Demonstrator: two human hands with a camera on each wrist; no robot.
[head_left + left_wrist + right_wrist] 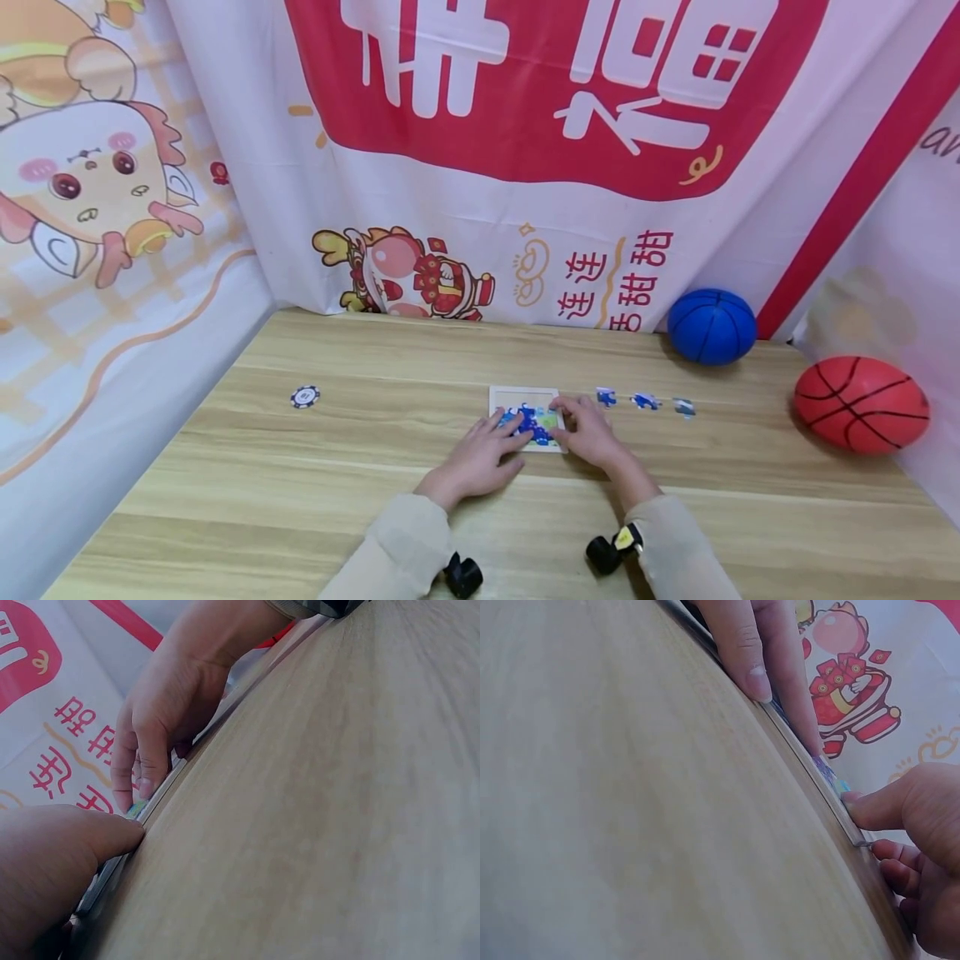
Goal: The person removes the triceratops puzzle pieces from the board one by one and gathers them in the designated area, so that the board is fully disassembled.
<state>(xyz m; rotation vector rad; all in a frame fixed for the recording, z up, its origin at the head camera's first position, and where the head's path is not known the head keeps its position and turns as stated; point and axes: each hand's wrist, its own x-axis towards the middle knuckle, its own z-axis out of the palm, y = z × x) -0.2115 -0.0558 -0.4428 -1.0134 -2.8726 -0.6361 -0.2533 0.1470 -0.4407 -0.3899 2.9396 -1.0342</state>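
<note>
On the wooden table (315,492), the puzzle tray (525,398) is steadied near its front edge by the left hand (480,458), fingers extended flat on the blue pieces. The right hand (588,433) rests on the tray's right side, fingers lightly bent, nothing visibly grasped; pressure is best kept even while a piece is seated. Three loose puzzle pieces (645,402) lie just right of the tray.

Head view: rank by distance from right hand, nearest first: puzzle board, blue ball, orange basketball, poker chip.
1. puzzle board, under the right hand, touching.
2. blue ball, back right by the banner.
3. poker chip, left of the board.
4. orange basketball, far right edge.
3 and 4 are close; the chip looks slightly nearer.
</note>
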